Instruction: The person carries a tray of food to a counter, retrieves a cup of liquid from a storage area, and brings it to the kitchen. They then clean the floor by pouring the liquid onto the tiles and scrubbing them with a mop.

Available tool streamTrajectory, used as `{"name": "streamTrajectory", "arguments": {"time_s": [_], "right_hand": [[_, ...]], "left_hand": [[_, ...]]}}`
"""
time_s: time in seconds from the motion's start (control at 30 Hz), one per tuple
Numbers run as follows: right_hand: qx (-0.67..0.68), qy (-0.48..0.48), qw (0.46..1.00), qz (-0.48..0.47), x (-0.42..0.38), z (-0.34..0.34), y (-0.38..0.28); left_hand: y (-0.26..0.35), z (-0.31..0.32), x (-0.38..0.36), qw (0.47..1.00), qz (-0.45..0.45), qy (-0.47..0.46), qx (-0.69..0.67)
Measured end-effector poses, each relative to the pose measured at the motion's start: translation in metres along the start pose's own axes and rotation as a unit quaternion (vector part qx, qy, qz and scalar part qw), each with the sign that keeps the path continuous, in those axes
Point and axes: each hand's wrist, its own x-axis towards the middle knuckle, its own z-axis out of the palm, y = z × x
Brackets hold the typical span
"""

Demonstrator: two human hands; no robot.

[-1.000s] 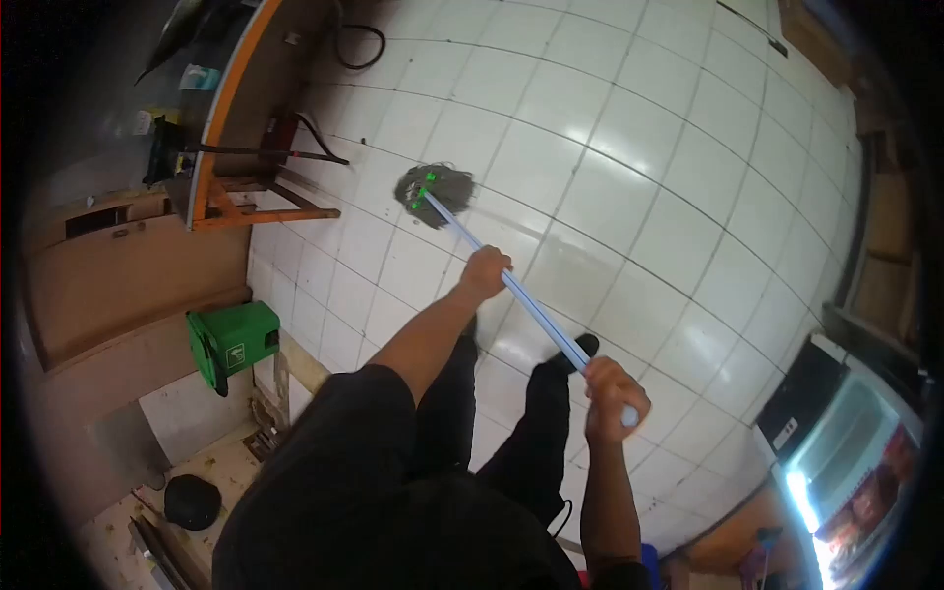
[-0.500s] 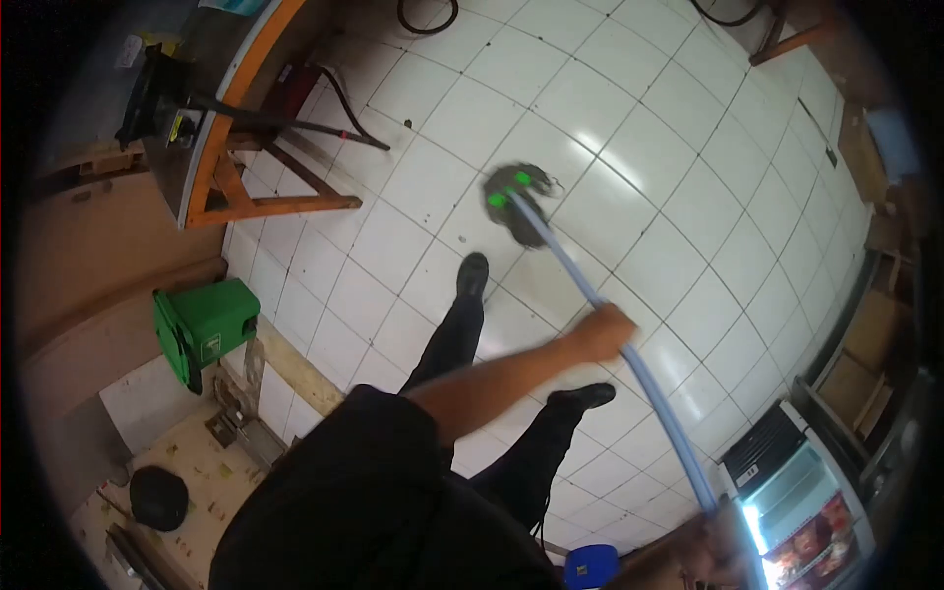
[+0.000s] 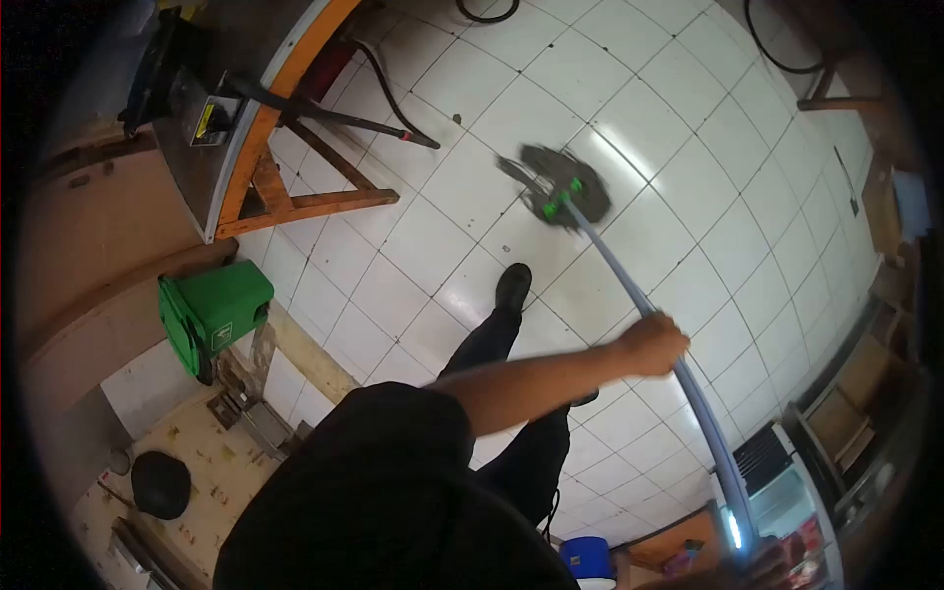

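A mop's grey, stringy head (image 3: 565, 187) with green fittings lies spread on the white tiled floor, its strands blurred. From it a long pale blue-grey handle (image 3: 703, 408) runs down to the lower right. My left hand (image 3: 654, 344) is wrapped round the middle of this handle, the bare forearm reaching across from a black sleeve. Dim at the bottom right edge, my right hand (image 3: 772, 565) is closed round the handle's upper end. One black shoe (image 3: 513, 287) stands below the mop head.
An orange-edged table (image 3: 270, 98) with slanted legs stands upper left, a dark pole sticking out from it. Below is a green bin (image 3: 216, 305). A lit display fridge (image 3: 787, 501) is lower right, near a blue container (image 3: 587, 559). Cables lie on the floor.
The whole view has shifted. The mop head has swung round, its loose strands now trailing to the left instead of the right. Both hands have kept hold of the handle.
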Motion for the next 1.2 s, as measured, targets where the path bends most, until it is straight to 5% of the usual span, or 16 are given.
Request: {"name": "streamTrajectory", "arguments": {"time_s": [0.03, 0.07, 0.13, 0.17, 0.33, 0.37, 0.43, 0.5, 0.53, 0.6, 0.63, 0.67, 0.77, 0.9, 1.03, 1.2], "right_hand": [[-0.272, -0.103, 0.954, -0.067, 0.009, -0.006, 0.000], [-0.520, -0.197, 0.821, -0.126, 0.014, -0.012, -0.002], [-0.855, -0.330, 0.349, -0.196, 0.017, -0.022, -0.012], [-0.854, -0.148, 0.253, -0.430, -0.033, -0.027, -0.022], [-0.868, -0.128, 0.258, -0.404, 0.087, -0.158, -0.102], [-0.851, -0.136, 0.306, -0.405, 0.098, -0.174, -0.115], [-0.865, -0.111, 0.285, -0.397, 0.106, -0.180, -0.113], [-0.863, -0.134, 0.259, -0.413, 0.084, -0.164, -0.101], [-0.876, -0.125, 0.217, -0.412, 0.066, -0.146, -0.088], [-0.902, -0.066, 0.117, -0.410, 0.021, -0.105, -0.035], [-0.893, -0.092, 0.197, -0.394, -0.006, -0.088, -0.010], [-0.855, -0.121, 0.171, -0.474, -0.047, -0.077, -0.001], [-0.949, -0.137, 0.152, -0.239, -0.069, -0.063, 0.055], [-0.934, -0.202, 0.183, -0.230, -0.108, -0.094, 0.043], [-0.872, -0.233, 0.238, -0.359, -0.103, -0.174, 0.016], [-0.872, -0.192, 0.292, -0.344, -0.065, -0.263, -0.024]], "left_hand": [[0.010, -0.003, -0.006, 0.999, -0.006, 0.001, -0.038], [0.006, -0.012, -0.012, 0.999, -0.020, -0.005, -0.031], [-0.012, -0.030, -0.036, 0.998, -0.049, -0.018, -0.016], [-0.040, -0.028, -0.049, 0.997, -0.076, 0.001, -0.006], [-0.185, -0.137, -0.155, 0.987, -0.030, 0.126, 0.095], [-0.191, -0.157, -0.168, 0.982, -0.049, 0.128, 0.131], [-0.190, -0.161, -0.172, 0.978, -0.061, 0.125, 0.157], [-0.187, -0.140, -0.166, 0.982, -0.018, 0.126, 0.138], [-0.178, -0.117, -0.152, 0.989, -0.042, 0.036, 0.135], [-0.086, -0.083, -0.122, 0.995, -0.043, 0.078, 0.038], [-0.067, -0.045, -0.103, 0.997, -0.044, 0.032, 0.047], [-0.037, -0.017, -0.093, 0.999, -0.014, 0.038, -0.006], [0.032, 0.038, -0.091, 0.998, 0.011, 0.006, -0.069], [0.050, 0.058, -0.152, 0.997, -0.030, 0.009, -0.065], [0.002, 0.049, -0.236, 0.993, -0.046, 0.104, -0.012], [-0.067, -0.025, -0.322, 0.987, -0.067, 0.133, 0.062]]}}
